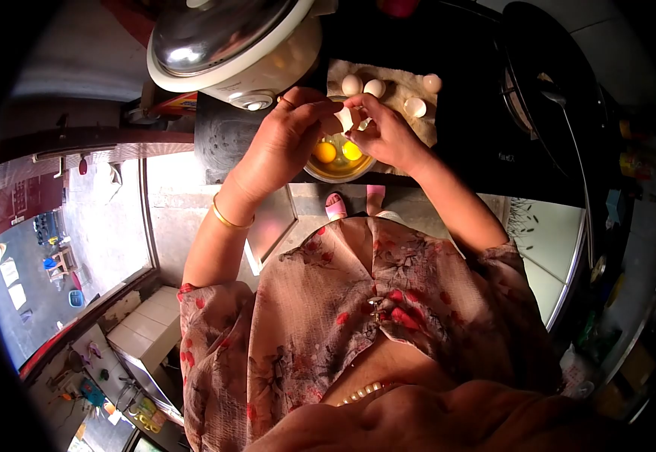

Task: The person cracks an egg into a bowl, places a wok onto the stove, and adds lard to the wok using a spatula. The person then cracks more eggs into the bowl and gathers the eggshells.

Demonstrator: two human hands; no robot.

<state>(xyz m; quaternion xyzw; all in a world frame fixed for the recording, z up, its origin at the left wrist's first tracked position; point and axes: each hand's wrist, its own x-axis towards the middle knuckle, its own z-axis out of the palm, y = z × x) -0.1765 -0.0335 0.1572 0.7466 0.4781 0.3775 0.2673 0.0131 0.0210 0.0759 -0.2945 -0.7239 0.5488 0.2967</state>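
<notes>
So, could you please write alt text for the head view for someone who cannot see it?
A person's left hand and right hand hold a cracked eggshell over a bowl showing two yolks. Beyond it, eggs and an open shell lie on a brown sheet, with a lidded cooker to the left.

eggshell (347, 120): pale, broken open, over bowl (337, 180) | yolks (325, 153): two, rounded, yellow, in bowl

Cooker (271, 71) cut off at the top edge, bowl (338, 179) and eggshell (348, 119) partly hidden by hands (279, 139) (392, 137)
</notes>
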